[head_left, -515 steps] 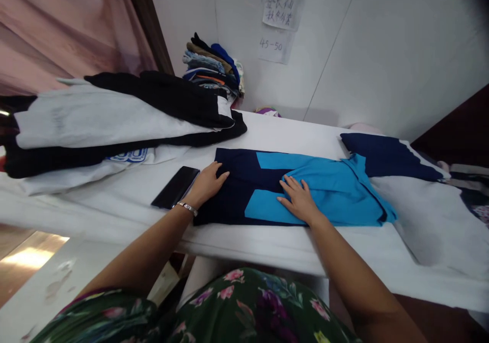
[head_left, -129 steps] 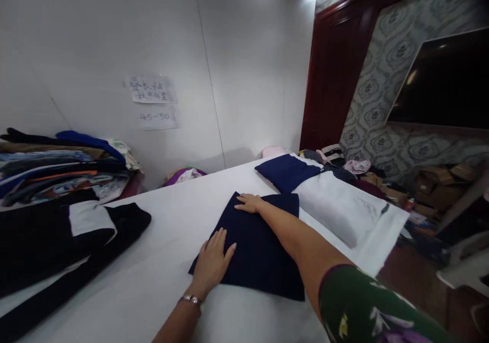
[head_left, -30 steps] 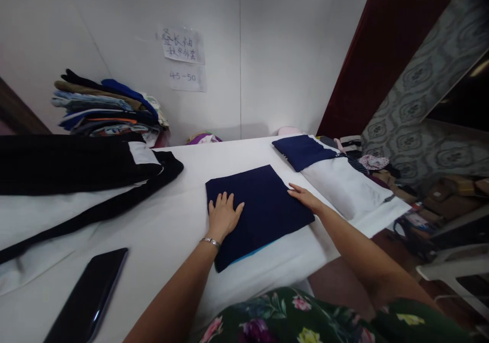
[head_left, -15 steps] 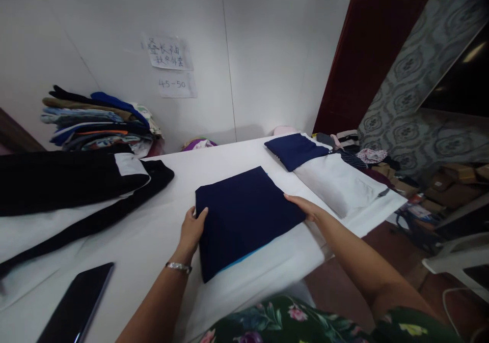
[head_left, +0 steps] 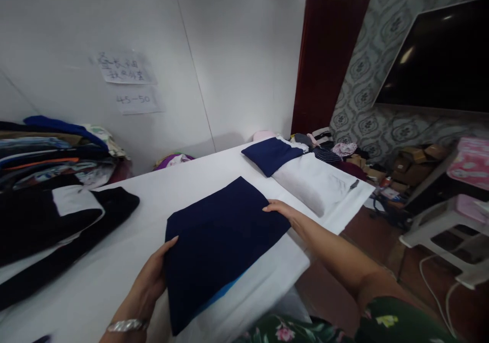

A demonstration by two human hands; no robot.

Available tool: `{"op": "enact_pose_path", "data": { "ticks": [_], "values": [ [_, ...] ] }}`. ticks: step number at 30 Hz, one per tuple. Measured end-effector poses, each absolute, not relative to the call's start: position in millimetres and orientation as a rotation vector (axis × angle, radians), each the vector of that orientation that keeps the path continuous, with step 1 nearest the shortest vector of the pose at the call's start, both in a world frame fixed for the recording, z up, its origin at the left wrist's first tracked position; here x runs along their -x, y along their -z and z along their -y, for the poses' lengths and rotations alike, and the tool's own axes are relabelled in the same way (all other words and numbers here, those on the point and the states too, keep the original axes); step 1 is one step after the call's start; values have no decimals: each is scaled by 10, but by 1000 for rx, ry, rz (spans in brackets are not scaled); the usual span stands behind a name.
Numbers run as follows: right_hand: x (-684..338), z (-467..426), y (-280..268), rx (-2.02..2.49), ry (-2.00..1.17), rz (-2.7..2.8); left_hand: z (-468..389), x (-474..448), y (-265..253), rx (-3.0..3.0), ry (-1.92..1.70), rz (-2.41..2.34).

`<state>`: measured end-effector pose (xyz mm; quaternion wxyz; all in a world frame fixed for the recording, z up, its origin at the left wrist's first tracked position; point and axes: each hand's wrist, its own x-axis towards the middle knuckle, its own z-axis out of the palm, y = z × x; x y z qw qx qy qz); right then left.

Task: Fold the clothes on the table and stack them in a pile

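Note:
A folded navy garment [head_left: 225,236] with a strip of bright blue along its near edge is held between my two hands over the white table [head_left: 206,172]. My left hand [head_left: 155,269] grips its left edge, thumb on top and the other fingers hidden beneath. On the right edge, my right hand [head_left: 280,211] has its thumb on top, the fingers out of sight underneath. Beyond my right hand lies another folded navy piece [head_left: 273,154], resting at the end of a whitish, bag-like item [head_left: 305,185].
A black garment with a white patch [head_left: 110,205] lies on the left, below a stack of folded clothes [head_left: 57,149]. More clothes [head_left: 324,144] are heaped past the table's far right end. A plastic stool [head_left: 451,226] stands on the floor at right.
My view has turned to the right, so the scene has shifted left. The folded navy garment stays in both hands and looks larger, its left side nearer to me. The phone is almost out of view.

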<state>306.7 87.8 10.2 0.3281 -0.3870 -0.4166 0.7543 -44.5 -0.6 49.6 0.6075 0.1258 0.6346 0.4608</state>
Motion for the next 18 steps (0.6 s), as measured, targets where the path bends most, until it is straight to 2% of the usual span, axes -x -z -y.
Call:
{"op": "enact_pose_path", "data": {
  "ticks": [5,10,18],
  "values": [
    [-3378,-854,-352,936,-1843,1156,-41,143,-709,-332,-1091,-1421],
    [-4000,-929,-849,998,-1670,1189,-319,-363,-968,-558,-1110,-1255],
    [-5570,-1340,-1732,1317,-1171,1342,-1259,-1802,-1305,-735,-1104,-988]
  ]
}}
